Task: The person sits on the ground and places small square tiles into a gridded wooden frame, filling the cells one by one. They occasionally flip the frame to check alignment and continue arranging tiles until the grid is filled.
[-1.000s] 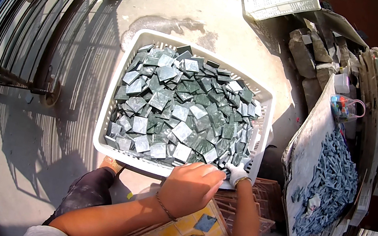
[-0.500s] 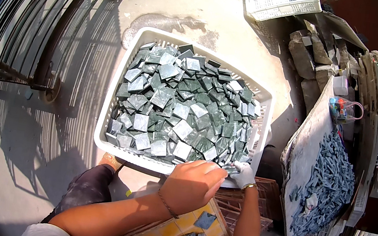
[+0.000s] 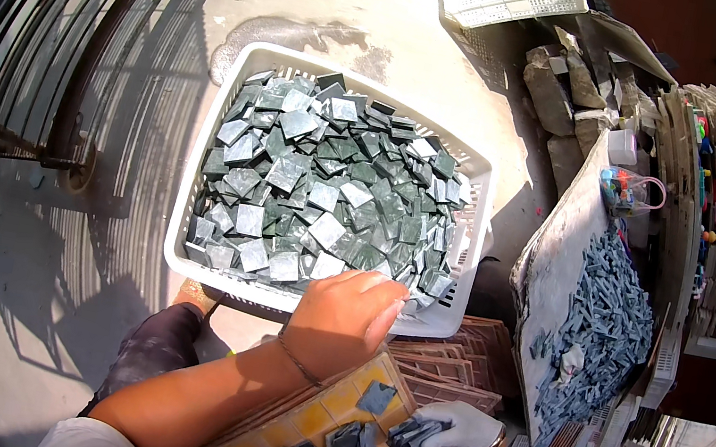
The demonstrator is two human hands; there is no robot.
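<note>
Head: white-gloved right hand (image 3: 465, 429) pinches flat dark-grey stone tiles (image 3: 413, 434) at its left; slack grip could shed some onto yellow gridded tray (image 3: 311, 422). Bare left hand (image 3: 344, 315), ahead-left by white plastic crate (image 3: 214, 279): curled, hold can't tell.

White-gloved right grip (image 3: 465, 428), thin dark left wrist cord (image 3: 296, 361), pale sleeve (image 3: 89, 444), dark trousers (image 3: 154, 346).
</note>
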